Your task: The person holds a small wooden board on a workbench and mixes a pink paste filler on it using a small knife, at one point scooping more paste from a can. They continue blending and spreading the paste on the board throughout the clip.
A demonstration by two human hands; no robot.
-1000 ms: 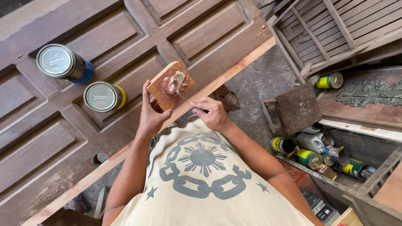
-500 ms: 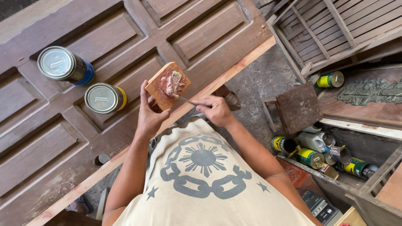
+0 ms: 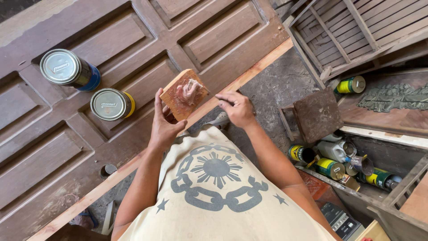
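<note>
A small wooden block is held up in the left hand, with the fingers wrapped round its lower edge. A lump of pinkish putty is stuck on top of the block. The right hand is held just beside the block, with the fingers pinched close together. A thin tool may be pinched there, but it cannot be told for sure.

The block is held in the air over the edge of a big brown panelled door that is laid flat. The putty could be dropped onto the door if the block is tipped too far, because the lump is only stuck on loosely. The block could also be let slip, since it is gripped by one edge only.

On the door, two closed tins are seen: one with a blue side and one with a yellow side. They are set near each other and well apart from the hands.

Farther out on the right, one small rusty brown stool is seen on the floor. One green and yellow can is laid on its side by a wooden slatted frame. About four more cans are crowded in a box lower down.
</note>
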